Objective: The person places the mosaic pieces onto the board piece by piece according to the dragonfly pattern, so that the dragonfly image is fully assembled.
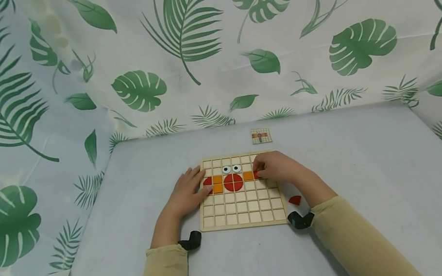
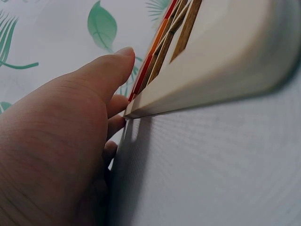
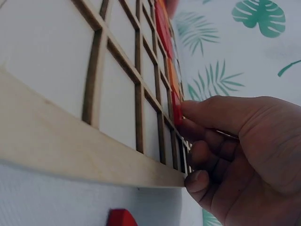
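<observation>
A wooden grid board (image 1: pixel 242 208) lies on the table between both hands. My left hand (image 1: pixel 186 193) rests at its left edge, fingers extended along the side and thumb over a red piece (image 1: pixel 208 181). At the right side, my right hand (image 1: pixel 279 167) pinches a red piece (image 3: pixel 176 108) between thumb and forefinger, low at a grid cell beside an orange piece (image 1: pixel 248 175). Four red quarter pieces form a circle (image 1: pixel 233 182) mid-board, below two eye pieces (image 1: pixel 231 169). More orange pieces (image 1: pixel 218 184) sit left of the circle.
Beside the board's right edge lies a loose red quarter piece (image 1: pixel 295 200), close to the right forearm. A small pattern card (image 1: pixel 261 136) lies behind the board. Leaf-printed cloth (image 1: pixel 213 95) hangs at the back and sides of the table (image 1: pixel 244 272).
</observation>
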{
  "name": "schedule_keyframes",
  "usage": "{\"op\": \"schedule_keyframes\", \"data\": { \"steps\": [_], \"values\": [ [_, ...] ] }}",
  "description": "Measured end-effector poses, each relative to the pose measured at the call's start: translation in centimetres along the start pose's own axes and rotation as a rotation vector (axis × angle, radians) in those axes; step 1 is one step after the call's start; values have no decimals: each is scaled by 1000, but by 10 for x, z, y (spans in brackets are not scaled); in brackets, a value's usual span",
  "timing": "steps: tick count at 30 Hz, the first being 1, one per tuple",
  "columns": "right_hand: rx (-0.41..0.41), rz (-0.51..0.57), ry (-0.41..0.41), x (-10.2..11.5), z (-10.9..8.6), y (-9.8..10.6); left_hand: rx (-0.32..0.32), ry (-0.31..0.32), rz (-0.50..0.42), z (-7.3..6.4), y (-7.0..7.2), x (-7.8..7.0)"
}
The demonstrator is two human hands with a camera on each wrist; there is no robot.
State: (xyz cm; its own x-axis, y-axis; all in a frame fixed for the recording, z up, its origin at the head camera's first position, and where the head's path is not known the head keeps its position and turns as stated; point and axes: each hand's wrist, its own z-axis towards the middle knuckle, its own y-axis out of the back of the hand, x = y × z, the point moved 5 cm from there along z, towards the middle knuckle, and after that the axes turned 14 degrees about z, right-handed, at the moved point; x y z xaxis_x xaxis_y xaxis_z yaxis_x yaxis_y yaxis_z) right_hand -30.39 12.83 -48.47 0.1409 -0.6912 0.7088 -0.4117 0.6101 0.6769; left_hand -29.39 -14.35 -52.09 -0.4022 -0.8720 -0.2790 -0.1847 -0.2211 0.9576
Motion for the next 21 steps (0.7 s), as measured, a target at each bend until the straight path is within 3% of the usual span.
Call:
{"op": "schedule_keyframes", "data": {
  "steps": [10, 21],
  "values": [
    [11, 20, -71, -10, -21, 20, -7, -11, -4, -1, 2, -2],
    [47, 36, -148, -53, -65, 55, 3, -4, 5, -2, 3, -3]
  ]
}}
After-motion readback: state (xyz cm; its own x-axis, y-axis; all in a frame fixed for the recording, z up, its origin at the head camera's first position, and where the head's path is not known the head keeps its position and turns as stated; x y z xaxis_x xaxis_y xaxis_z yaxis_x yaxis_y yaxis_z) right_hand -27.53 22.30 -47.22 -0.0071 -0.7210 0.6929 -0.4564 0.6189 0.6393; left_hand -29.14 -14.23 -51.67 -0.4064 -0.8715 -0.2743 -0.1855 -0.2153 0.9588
